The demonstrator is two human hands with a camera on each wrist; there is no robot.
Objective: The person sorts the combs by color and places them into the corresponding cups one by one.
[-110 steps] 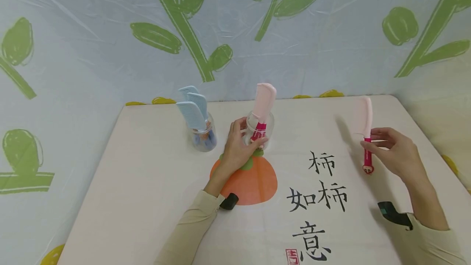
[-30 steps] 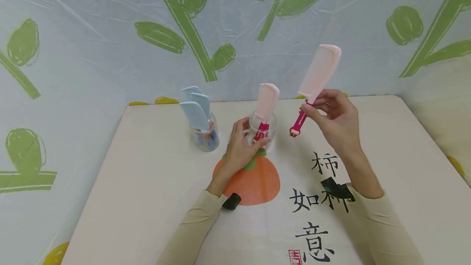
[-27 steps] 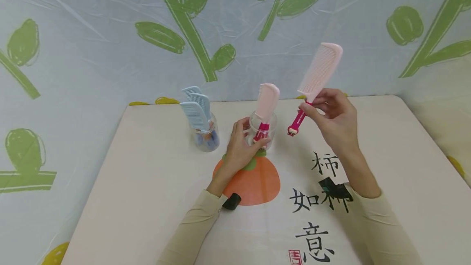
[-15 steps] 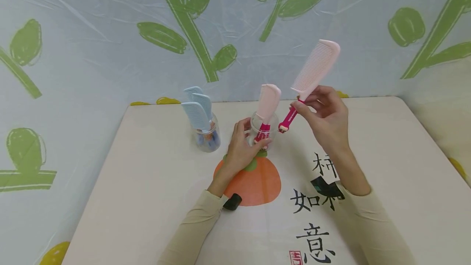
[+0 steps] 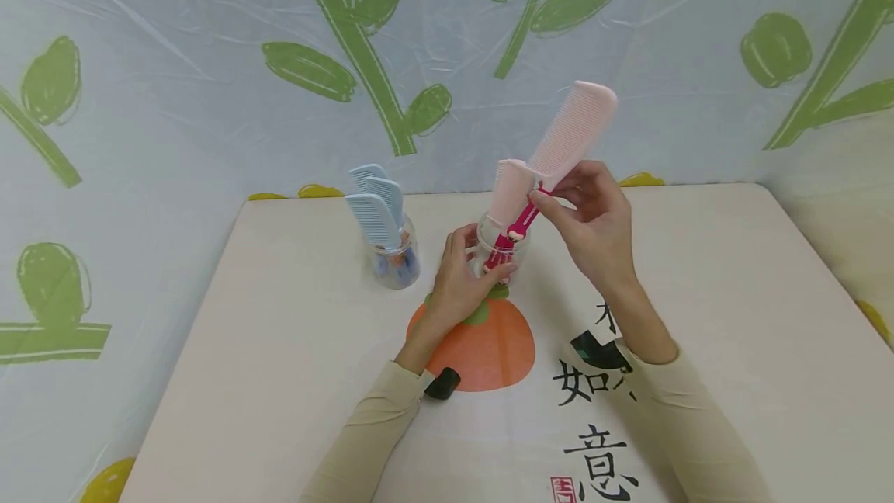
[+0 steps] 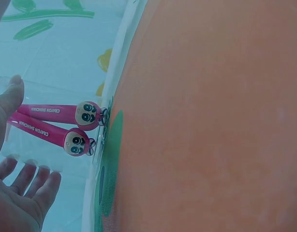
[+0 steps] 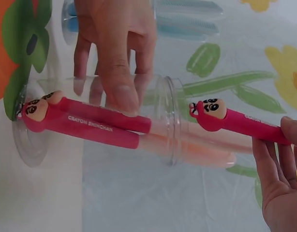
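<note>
My left hand (image 5: 459,283) holds a clear jar (image 7: 173,121), thumb on one side and fingers on the other. Inside the jar stand two pink combs (image 5: 511,191), their magenta handles (image 6: 47,113) down and each ending in a cartoon-head figure. Between thumb and fingers my right hand (image 5: 599,220) pinches another pink comb (image 5: 574,130) by its magenta handle, teeth part up and tilted to the right. In the right wrist view, that comb's figure end (image 7: 211,114) is just beyond the jar's rim, apart from it.
To the left stands a second clear jar (image 5: 396,276) with several light blue combs (image 5: 373,220) in it. The pale table (image 5: 279,348) bears a printed orange persimmon (image 5: 482,348) and black characters (image 5: 597,464). A leaf-patterned sheet (image 5: 195,99) hangs behind the table.
My right hand has carried the pink comb from the table's right side leftward to above the jar, tilting it on the way. My left hand has stayed on the jar.
</note>
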